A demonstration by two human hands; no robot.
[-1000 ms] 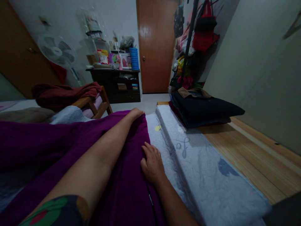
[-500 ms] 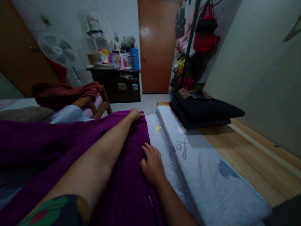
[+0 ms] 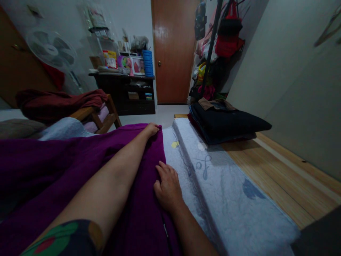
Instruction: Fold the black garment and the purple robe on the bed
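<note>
A purple garment [image 3: 144, 199] is spread across the bed, its right edge running away from me, with a dark strip and a shiny bit like a zipper near the bottom. At the garment's far corner, my left hand [image 3: 152, 130] is closed, pinching the fabric; some of its fingers are hidden. Closer to me, my right hand [image 3: 168, 186] rests on the garment's right edge, palm down with fingers spread. Beneath lies a light grey-blue patterned blanket [image 3: 229, 199].
A stack of folded dark clothes [image 3: 226, 121] sits at the far right, partly on wooden boards [image 3: 277, 177]. Beyond the bed are a wooden armrest with a maroon cloth [image 3: 61, 101], a dark cabinet [image 3: 119, 96], a white fan [image 3: 52, 49] and a door [image 3: 173, 53].
The view has turned slightly right, so the room shifts left in it. Both hands keep nearly the same places on the purple garment.
</note>
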